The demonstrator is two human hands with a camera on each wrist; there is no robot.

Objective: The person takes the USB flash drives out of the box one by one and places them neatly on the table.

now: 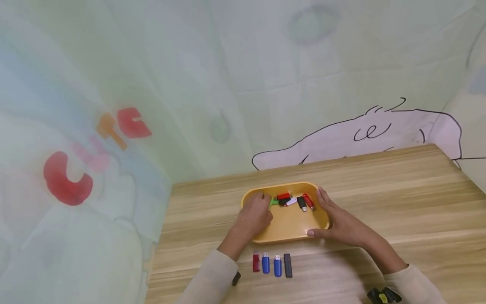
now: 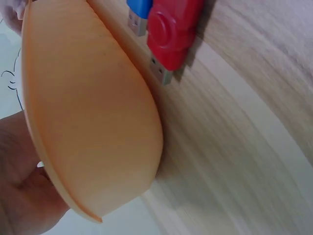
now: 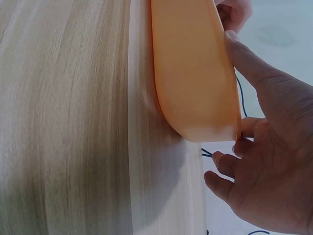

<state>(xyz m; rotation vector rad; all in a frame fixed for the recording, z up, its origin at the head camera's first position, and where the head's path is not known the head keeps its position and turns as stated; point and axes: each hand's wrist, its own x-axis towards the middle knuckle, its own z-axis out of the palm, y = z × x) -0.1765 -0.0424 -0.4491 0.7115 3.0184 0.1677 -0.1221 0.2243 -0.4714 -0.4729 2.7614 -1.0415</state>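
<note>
We have our left hand [image 1: 257, 214] reaching into the tray's left end, fingers curled; we cannot tell whether they pinch anything. Nearer us on the wood-grain tabletop [image 1: 201, 228], four sticks already lie in a row: a dark-red USB stick [image 1: 256, 262], two blue USB sticks [image 1: 265, 264], a slim black USB stick [image 1: 288, 266]. Inside the yellow-orange plastic tray [image 1: 288, 223], green, red, black and white USB sticks [image 1: 291, 202] remain, outside that row. Our right hand [image 1: 343, 223] grips the tray's right end.
</note>
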